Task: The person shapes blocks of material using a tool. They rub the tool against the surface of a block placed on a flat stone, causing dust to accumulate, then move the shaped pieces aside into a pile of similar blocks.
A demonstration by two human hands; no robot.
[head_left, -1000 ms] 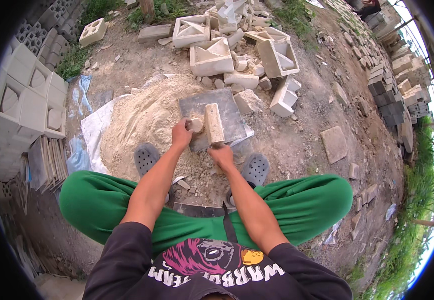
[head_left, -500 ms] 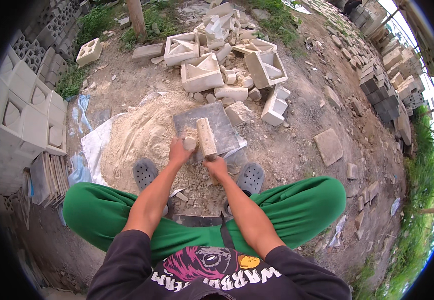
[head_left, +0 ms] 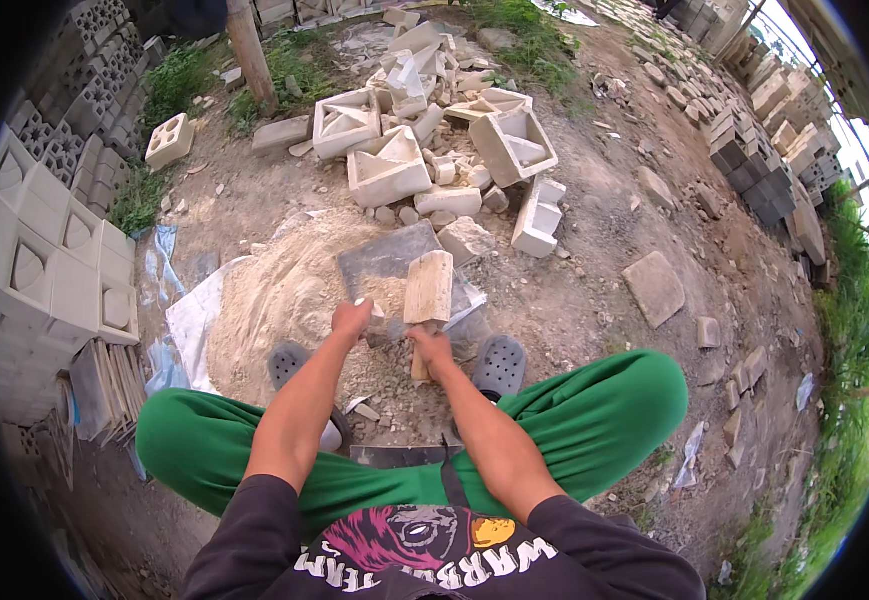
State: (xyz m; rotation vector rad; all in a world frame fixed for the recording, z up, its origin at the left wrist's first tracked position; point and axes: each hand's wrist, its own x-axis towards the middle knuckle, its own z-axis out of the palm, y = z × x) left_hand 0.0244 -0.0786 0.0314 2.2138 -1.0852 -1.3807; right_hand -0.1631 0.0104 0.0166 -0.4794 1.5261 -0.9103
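Mallet [head_left: 429,290], at the right side of the slab [head_left: 387,256], looks stiff and head-heavy; its handle [head_left: 420,369], wrapped by the right hand [head_left: 434,349], seems best to hold. By the slab's near edge, the left hand [head_left: 353,318] curls, grip unclear.

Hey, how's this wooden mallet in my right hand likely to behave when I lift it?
The mallet probably feels head-heavy, since its thick head is much bulkier than the handle. It looks like wood, so likely stiff. Set down, it probably wouldn't roll easily, given the head's blocky, flat-sided shape.
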